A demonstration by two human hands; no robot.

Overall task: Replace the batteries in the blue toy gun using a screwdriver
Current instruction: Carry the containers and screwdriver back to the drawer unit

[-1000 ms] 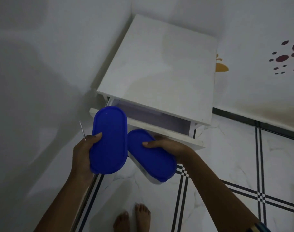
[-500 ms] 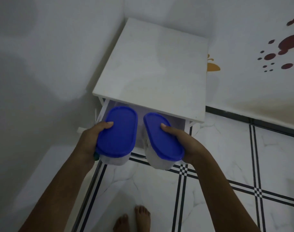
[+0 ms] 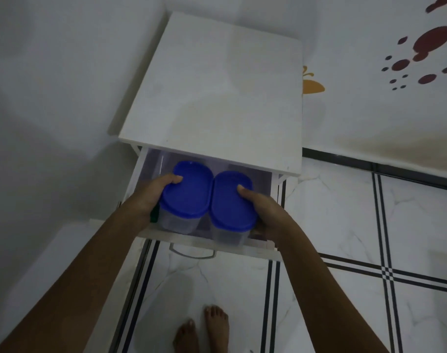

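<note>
Whereas a second ago they held them up before the cabinet (image 3: 217, 93), the left hand (image 3: 157, 193) and right hand (image 3: 264, 208) now grip the left blue-lidded container (image 3: 189, 192) and right blue-lidded container (image 3: 232, 205), lids touching, down inside the open drawer (image 3: 199, 242). The blue toy gun is out of view; this looks like stowing supplies.

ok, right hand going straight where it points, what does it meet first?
Probably the left container, its lid beside the right container the right hand grips in the drawer; depth unclear.

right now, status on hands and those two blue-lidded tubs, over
Left hand grips left tub, right hand grips right tub. Both side by side inside open drawer. Toy gun not in view. Cabinet top overhangs drawer's back.
</note>
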